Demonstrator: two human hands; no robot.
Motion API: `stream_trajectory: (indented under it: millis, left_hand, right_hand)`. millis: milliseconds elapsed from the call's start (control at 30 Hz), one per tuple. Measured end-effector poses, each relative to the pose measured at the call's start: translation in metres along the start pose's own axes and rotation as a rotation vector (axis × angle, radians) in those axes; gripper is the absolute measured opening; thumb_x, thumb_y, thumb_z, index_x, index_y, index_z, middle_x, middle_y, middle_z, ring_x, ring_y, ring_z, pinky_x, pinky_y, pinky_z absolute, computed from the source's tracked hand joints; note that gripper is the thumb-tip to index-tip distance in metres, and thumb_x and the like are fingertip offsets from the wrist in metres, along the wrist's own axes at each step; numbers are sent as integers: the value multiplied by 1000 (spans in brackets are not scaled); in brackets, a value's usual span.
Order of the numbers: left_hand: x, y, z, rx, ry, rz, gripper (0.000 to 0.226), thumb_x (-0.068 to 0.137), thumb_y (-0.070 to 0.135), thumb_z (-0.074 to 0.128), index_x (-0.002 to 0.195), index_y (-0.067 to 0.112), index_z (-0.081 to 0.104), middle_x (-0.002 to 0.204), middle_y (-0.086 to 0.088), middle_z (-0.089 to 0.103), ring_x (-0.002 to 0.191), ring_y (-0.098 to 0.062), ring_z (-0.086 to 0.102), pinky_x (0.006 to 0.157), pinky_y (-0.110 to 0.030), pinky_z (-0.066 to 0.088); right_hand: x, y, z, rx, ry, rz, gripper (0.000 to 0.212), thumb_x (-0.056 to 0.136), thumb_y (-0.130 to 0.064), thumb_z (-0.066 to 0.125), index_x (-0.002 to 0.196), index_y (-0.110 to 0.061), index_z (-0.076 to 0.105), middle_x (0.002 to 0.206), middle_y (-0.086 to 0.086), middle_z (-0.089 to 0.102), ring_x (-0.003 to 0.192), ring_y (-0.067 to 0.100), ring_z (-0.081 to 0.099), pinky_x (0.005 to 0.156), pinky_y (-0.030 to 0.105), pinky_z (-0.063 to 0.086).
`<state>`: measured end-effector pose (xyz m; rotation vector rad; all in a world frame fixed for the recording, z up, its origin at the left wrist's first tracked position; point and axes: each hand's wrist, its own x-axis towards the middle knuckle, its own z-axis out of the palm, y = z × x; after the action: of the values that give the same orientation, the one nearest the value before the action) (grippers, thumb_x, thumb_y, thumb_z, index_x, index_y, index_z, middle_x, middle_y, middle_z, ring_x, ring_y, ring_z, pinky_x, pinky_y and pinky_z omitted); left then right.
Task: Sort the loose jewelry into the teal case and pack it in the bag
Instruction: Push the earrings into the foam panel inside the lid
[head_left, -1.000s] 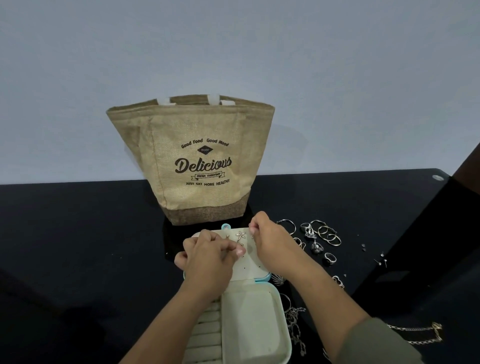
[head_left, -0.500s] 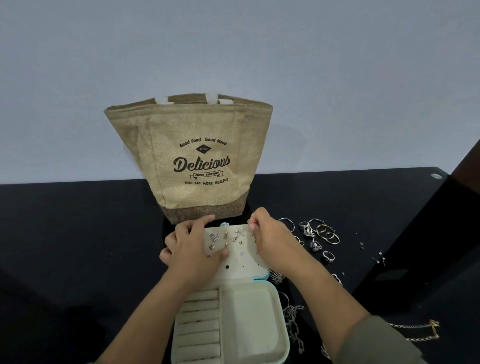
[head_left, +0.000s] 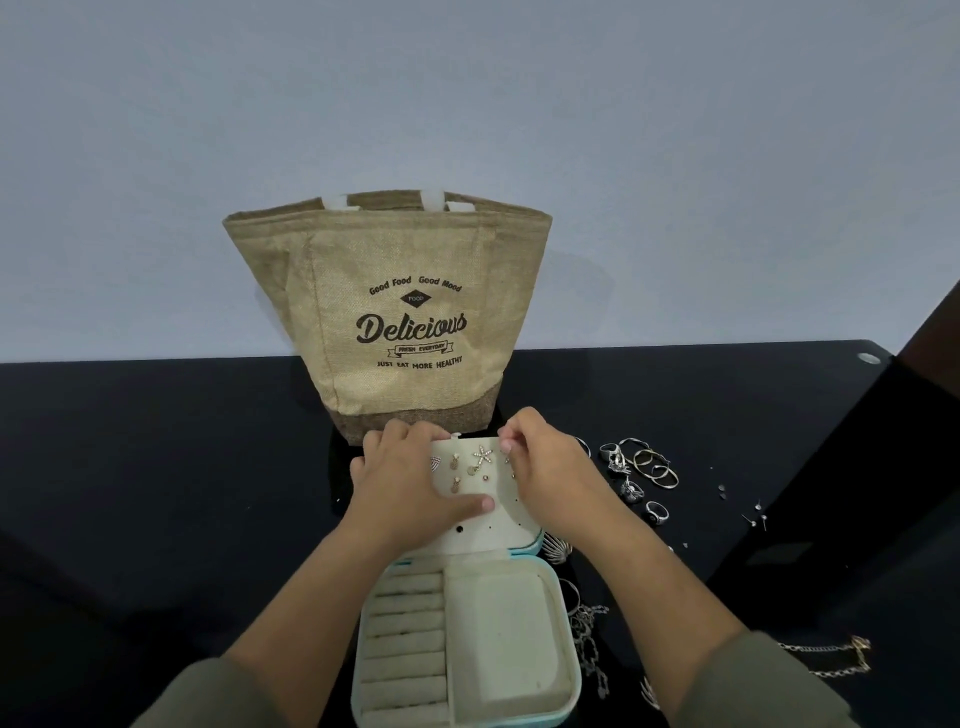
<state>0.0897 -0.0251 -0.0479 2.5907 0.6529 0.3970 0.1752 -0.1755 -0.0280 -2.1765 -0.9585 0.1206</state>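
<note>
Lower centre: our left hand (head_left: 410, 488) has shifted aside to grip the earring panel (head_left: 501, 506) of the open teal case (head_left: 498, 629), uncovering mounted studs (head_left: 483, 457). Our right hand (head_left: 545, 467) pinches its top edge. We judge earrings underway, rings (head_left: 631, 490) at right unsorted, bag (head_left: 395, 312) unpacked.

The one head view looks forward and down from the person's eye level, along both forearms, onto a black desk (head_left: 156, 467) that meets a pale wall (head_left: 467, 104). It sits near the open case (head_left: 498, 639) at bottom centre, where the left hand (head_left: 410, 483) and right hand (head_left: 550, 478) hold the raised panel (head_left: 493, 514), with the bag (head_left: 405, 312) upright farther back at mid-frame. The wide lens also takes in rings (head_left: 649, 462) at right and the desk's far right corner.
</note>
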Motion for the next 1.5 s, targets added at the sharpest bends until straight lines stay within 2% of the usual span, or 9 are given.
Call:
stream_trajectory:
  millis: [200, 300, 400, 533, 700, 900, 1033, 1333, 1500]
  left_hand:
    - [-26, 4, -6, 50, 288, 141, 76, 50, 71, 75, 104, 24, 50, 101, 10, 42, 93, -13, 35, 80, -29, 37]
    - [-48, 5, -3, 68, 463, 223, 71, 49, 68, 78, 92, 17, 54, 91, 5, 45, 84, -16, 38, 71, -31, 40]
    - [-72, 3, 5, 127, 653, 313, 61, 57, 62, 84, 79, 13, 55, 81, 0, 49, 74, -19, 42, 63, -32, 37]
    - [-95, 4, 13, 304, 837, 363, 52, 65, 54, 84, 62, 17, 49, 64, 1, 46, 59, -20, 43, 62, -34, 27]
    - [-100, 5, 17, 399, 860, 356, 48, 62, 41, 85, 57, 18, 43, 58, 1, 42, 52, -20, 38, 60, -36, 23]
    - [-97, 3, 19, 381, 846, 347, 47, 60, 38, 86, 57, 18, 43, 58, 1, 42, 52, -19, 38, 59, -35, 24]
    - [-97, 1, 20, 378, 862, 344, 45, 60, 38, 85, 57, 19, 45, 59, 2, 43, 53, -19, 39, 59, -35, 24]
    - [-97, 2, 21, 368, 877, 328, 45, 63, 41, 85, 58, 18, 46, 60, 1, 45, 55, -19, 39, 61, -35, 25]
    - [-98, 1, 21, 373, 868, 327, 44, 64, 42, 85, 59, 18, 47, 61, 1, 46, 57, -19, 40, 63, -35, 24]
  right_hand:
    - [-15, -22, -20, 111, 123, -15, 12, 98, -24, 49, 87, -25, 54, 73, -10, 58, 63, -2, 50, 54, 11, 39]
    - [-26, -31, -29, 228, 124, 43, 12, 95, -25, 54, 84, -27, 59, 78, -9, 66, 65, -3, 54, 60, 12, 44]
    - [-34, -35, -34, 384, 43, 158, 12, 93, -19, 57, 82, -21, 63, 76, -5, 70, 66, 5, 60, 73, 32, 54]
    - [-40, -32, -36, 202, -188, 250, 13, 92, -25, 60, 83, -20, 67, 72, -4, 67, 61, 7, 55, 64, 27, 51]
    - [-35, -28, -30, -11, -338, 222, 9, 89, -28, 66, 82, -26, 71, 70, -13, 61, 63, 4, 52, 63, 22, 45]
    - [-32, -26, -26, -11, -437, 184, 11, 89, -27, 67, 79, -28, 70, 67, -13, 60, 60, 1, 51, 61, 16, 41]
    - [-33, -25, -25, -10, -461, 162, 11, 90, -26, 67, 79, -29, 70, 61, -15, 59, 48, -7, 48, 52, 8, 36]
    - [-28, -27, -25, -60, -526, 141, 10, 91, -25, 64, 83, -27, 69, 53, -21, 58, 45, -9, 48, 53, 11, 36]
    - [-22, -34, -26, -159, -605, 114, 10, 93, -25, 61, 85, -27, 67, 65, -14, 57, 55, -2, 48, 59, 16, 38]
